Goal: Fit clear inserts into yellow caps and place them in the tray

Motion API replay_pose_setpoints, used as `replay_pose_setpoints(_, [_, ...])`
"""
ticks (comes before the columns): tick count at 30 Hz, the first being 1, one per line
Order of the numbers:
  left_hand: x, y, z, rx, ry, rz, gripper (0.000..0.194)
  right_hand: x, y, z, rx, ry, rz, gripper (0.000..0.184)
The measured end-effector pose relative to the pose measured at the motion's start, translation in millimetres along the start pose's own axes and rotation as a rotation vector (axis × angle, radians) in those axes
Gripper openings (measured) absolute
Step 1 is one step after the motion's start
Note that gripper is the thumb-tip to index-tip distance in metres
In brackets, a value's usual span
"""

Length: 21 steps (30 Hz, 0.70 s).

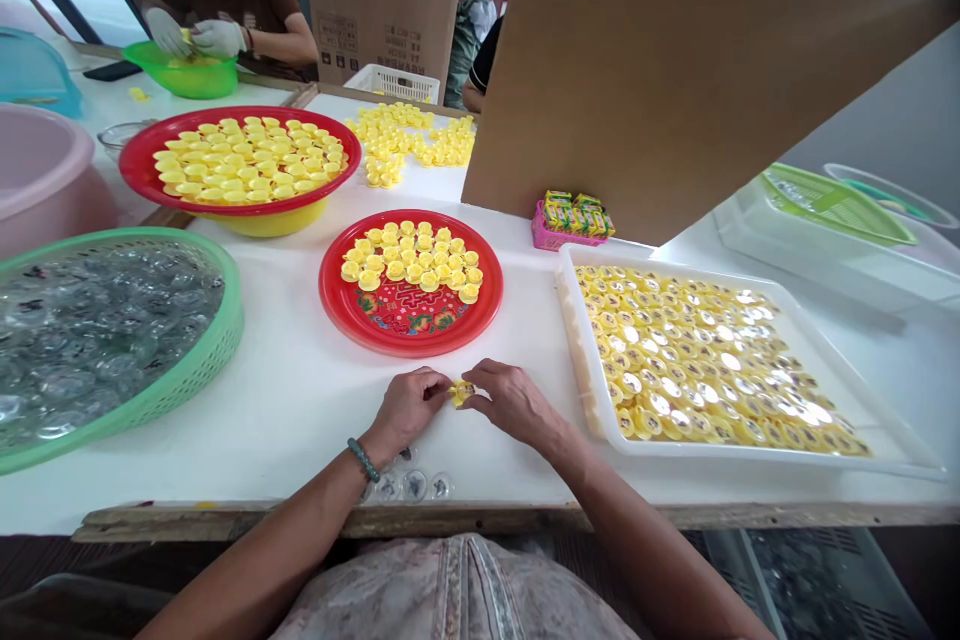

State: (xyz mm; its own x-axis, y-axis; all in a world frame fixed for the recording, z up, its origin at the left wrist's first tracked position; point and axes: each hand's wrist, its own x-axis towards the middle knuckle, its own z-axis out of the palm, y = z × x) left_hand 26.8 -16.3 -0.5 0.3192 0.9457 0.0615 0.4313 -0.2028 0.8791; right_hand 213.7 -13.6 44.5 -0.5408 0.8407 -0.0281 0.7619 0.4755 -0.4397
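Between my two hands, just above the white table, is a small yellow plastic cup-shaped piece (461, 393). My left hand (409, 410) pinches its left side, and my right hand (514, 400) grips it from the right with thumb and fingers. Fine detail of the piece is hidden by the fingertips. Close to my left wrist, several clear round discs (415, 486) with dark marks lie by the table's front edge. Beyond my hands sits a red plate (409, 320) with yellow cup-shaped pieces (414, 273) grouped on its far half.
A white tray (592, 390) of yellow pieces with shiny tops stands right. Left is a green basket (225, 320) of clear discs; behind it, a red basin (142, 180) of yellow pieces. A cardboard panel (637, 70) rises behind a pink basket (547, 238). A gloved co-worker (262, 10) sits across.
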Motion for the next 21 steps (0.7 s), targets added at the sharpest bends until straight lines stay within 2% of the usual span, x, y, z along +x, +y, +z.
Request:
replay_pose_setpoints(11, [0.9,3.9,0.4,0.003,-0.017,-0.010,0.011,-8.2,-13.4,20.5,-0.103,0.069,0.194,0.016])
replay_pose_setpoints(15, [-0.1,3.4,1.8,-0.015,-0.027,-0.026,0.011,-8.7,-16.1,24.4,-0.102,0.039,0.251,0.010])
replay_pose_setpoints(19, [0.2,2.3,2.2,-0.070,-0.030,-0.106,0.010,-6.6,-17.8,22.9,-0.110,0.013,0.271,0.011])
replay_pose_setpoints(21, [2.2,4.0,0.4,-0.121,-0.070,-0.169,0.012,-4.1,-17.5,22.0,-0.115,-0.008,0.278,0.012])
